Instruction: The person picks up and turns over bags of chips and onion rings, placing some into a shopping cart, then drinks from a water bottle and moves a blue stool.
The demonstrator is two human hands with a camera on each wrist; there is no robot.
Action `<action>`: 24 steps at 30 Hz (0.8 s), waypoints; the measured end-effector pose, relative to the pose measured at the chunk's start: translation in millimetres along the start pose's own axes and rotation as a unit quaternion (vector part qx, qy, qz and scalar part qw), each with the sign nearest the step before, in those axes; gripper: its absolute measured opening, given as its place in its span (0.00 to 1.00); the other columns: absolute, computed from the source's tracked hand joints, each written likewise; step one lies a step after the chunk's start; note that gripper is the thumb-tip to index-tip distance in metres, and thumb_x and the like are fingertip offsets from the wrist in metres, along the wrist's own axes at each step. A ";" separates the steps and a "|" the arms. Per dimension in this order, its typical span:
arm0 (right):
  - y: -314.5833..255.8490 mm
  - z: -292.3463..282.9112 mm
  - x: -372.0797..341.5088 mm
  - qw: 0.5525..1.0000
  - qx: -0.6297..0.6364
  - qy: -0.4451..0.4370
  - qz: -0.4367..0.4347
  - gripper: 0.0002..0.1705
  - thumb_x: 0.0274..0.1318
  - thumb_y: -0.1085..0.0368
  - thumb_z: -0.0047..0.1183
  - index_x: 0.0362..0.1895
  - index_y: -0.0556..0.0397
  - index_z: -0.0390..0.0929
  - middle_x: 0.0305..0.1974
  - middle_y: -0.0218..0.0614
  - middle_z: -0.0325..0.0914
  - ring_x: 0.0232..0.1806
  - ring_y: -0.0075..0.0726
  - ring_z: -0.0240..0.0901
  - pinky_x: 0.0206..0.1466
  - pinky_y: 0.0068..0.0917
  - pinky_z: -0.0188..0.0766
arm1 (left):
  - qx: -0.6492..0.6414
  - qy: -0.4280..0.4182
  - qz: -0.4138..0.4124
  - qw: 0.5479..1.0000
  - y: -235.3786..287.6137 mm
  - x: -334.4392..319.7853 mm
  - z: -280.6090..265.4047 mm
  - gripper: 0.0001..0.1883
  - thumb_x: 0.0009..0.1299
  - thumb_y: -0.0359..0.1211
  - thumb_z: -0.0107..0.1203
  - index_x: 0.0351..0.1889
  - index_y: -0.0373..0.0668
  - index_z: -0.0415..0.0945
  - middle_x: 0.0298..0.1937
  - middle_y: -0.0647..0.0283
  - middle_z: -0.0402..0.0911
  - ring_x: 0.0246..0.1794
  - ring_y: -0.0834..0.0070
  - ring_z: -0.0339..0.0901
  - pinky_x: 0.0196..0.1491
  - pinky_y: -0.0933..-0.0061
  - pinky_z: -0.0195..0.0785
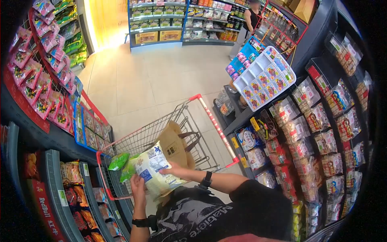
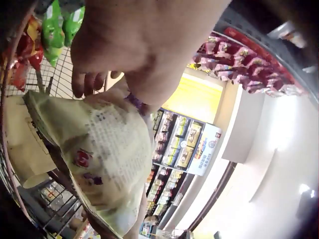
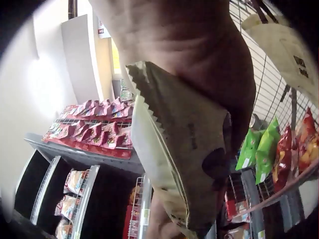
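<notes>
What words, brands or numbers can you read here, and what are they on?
"RedBull 红牛": red shelf panel.
"Matiere", probably, with more text cut off: black shirt.
Too small or blurred to read: print on the pale plastic bag, tote bag, display board, shelf packets and price tags.

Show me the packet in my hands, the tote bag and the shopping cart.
Packet (image 1: pixel 155 163): head view, on its printed face.
Tote bag (image 1: pixel 171 146): head view, on its tan side.
Shopping cart (image 1: pixel 216 129): head view, on its handle.

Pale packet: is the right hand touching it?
Touching. The head view shows the right hand gripping the pale packet, thumb against its printed face.
</notes>
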State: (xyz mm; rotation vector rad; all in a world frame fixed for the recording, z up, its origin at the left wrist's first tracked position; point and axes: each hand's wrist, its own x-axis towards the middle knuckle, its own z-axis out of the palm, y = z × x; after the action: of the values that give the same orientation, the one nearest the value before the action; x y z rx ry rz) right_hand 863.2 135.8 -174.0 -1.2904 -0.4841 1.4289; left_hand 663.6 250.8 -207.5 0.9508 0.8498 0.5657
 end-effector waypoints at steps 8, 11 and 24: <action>-18.3 7.2 -11.3 0.971 -0.195 0.090 -0.101 0.47 0.47 0.56 0.66 0.65 0.60 0.54 0.55 0.47 0.68 0.57 0.38 0.65 0.60 0.33 0.62 | 0.109 -0.089 0.030 0.990 11.9 -6.3 31.4 0.30 0.66 0.34 0.57 0.64 0.36 0.58 0.58 0.57 0.69 0.55 0.69 0.70 0.55 0.70 0.66; 18.0 10.6 3.7 0.955 -0.240 0.039 -0.168 0.48 0.47 0.58 0.65 0.68 0.57 0.52 0.59 0.47 0.61 0.62 0.40 0.59 0.62 0.33 0.60 | 0.106 -0.037 0.053 0.992 8.0 -5.2 37.0 0.30 0.65 0.28 0.56 0.64 0.36 0.56 0.58 0.56 0.68 0.54 0.69 0.72 0.56 0.70 0.65; 32.7 -36.0 30.4 0.988 -0.038 -0.147 0.022 0.30 0.63 0.52 0.51 0.62 0.56 0.64 0.58 0.38 0.68 0.59 0.29 0.62 0.60 0.32 0.64 | 0.038 -0.062 -0.089 0.993 -19.3 15.6 -7.5 0.27 0.71 0.41 0.50 0.65 0.35 0.64 0.64 0.58 0.69 0.63 0.69 0.66 0.66 0.69 0.55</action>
State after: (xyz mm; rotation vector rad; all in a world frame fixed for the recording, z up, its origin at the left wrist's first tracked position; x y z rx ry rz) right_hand 886.3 139.6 -226.4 -1.1601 -0.7154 1.6624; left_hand 667.2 256.6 -232.5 0.9583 0.8397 0.3193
